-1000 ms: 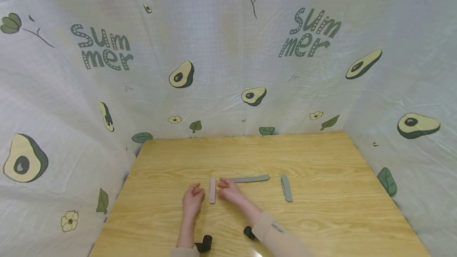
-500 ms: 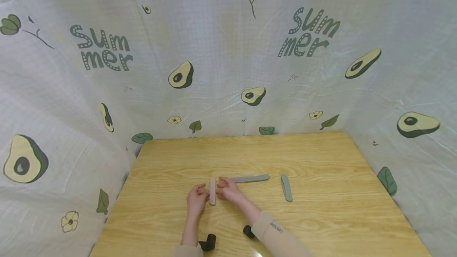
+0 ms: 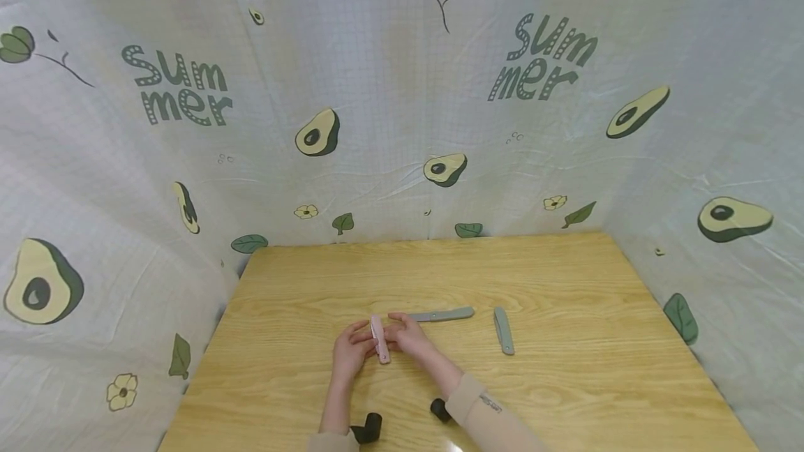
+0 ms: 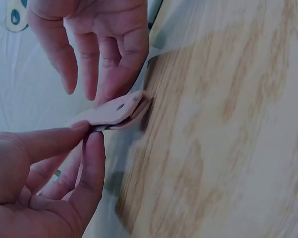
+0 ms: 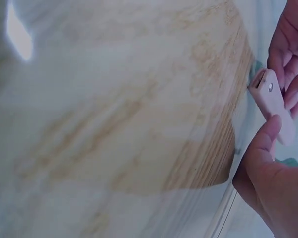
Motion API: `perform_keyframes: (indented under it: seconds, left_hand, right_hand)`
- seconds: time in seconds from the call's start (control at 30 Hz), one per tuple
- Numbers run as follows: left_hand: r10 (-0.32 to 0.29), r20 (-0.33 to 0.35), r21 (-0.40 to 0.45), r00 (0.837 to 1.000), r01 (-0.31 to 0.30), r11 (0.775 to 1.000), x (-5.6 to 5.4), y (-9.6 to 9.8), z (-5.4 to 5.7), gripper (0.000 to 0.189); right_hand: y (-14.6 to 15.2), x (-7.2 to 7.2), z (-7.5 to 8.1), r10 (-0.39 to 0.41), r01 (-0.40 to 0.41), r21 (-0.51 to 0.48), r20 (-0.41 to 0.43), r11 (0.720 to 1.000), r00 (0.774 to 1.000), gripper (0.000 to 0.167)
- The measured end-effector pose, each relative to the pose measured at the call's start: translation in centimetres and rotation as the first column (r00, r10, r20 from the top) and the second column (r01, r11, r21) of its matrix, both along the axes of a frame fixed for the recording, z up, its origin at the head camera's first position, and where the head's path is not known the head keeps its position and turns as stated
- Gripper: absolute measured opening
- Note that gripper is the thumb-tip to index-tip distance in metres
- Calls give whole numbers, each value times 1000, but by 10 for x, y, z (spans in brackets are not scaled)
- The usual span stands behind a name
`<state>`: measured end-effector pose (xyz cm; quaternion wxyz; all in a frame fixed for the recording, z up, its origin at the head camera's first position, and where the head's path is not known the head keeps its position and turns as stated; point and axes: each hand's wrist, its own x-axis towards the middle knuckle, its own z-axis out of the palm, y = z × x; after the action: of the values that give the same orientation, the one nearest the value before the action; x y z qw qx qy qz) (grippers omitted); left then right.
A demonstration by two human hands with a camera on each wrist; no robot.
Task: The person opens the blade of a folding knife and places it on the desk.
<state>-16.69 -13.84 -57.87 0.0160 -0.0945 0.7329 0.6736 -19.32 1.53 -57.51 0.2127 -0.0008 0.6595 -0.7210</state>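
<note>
A pink folding knife (image 3: 382,349), folded up, is held between both hands and tilted a little. My left hand (image 3: 352,350) pinches its long edge with thumb and forefinger; the left wrist view shows the knife (image 4: 109,113) with a dark slot and a sliver of metal along that edge. From the other side my right hand (image 3: 411,337) holds it, the thumb against the handle (image 5: 274,101) in the right wrist view, other fingers partly hidden. Just beyond the right hand lies a grey folding knife (image 3: 446,314), unfolded, its blade tip hidden by that hand.
Farther right on the wooden table (image 3: 565,368) lies a grey-green folding knife (image 3: 504,331), folded. A white cloth (image 3: 377,54) printed with avocados hangs behind and at both sides. Black wrist-worn devices (image 3: 372,427) sit near the sleeves.
My left hand has moved right to the pink folding knife and taken hold of it. The knife has tilted and shifted slightly right, against the right hand, which has stayed almost in place.
</note>
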Motion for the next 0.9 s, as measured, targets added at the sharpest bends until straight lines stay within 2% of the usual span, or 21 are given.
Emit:
perform_keyframes:
  seconds: [0.17, 0.33, 0.53, 0.7, 0.9]
  left_hand:
    - [-71, -3, 27, 997, 71, 997, 1, 0, 2, 47]
    - [-138, -5, 109, 990, 138, 984, 0, 7, 6, 46]
    - [-235, -19, 189, 972, 234, 954, -3, 22, 2, 49]
    - [-299, -48, 187, 953, 302, 935, -4, 34, 3, 51]
    - [-341, -70, 204, 938, 348, 915, -8, 45, 1, 55]
  right_hand:
    - [7, 3, 2, -1, 1, -21, -23, 1000, 1000, 55]
    - [17, 7, 6, -17, 17, 6, -63, 1000, 998, 54]
    - [34, 11, 7, -17, 22, 41, -115, 999, 993, 52]
    - [50, 14, 9, -11, 13, 16, -140, 1000, 990, 55]
    - [66, 17, 15, 11, -7, 19, -200, 1000, 980, 56]
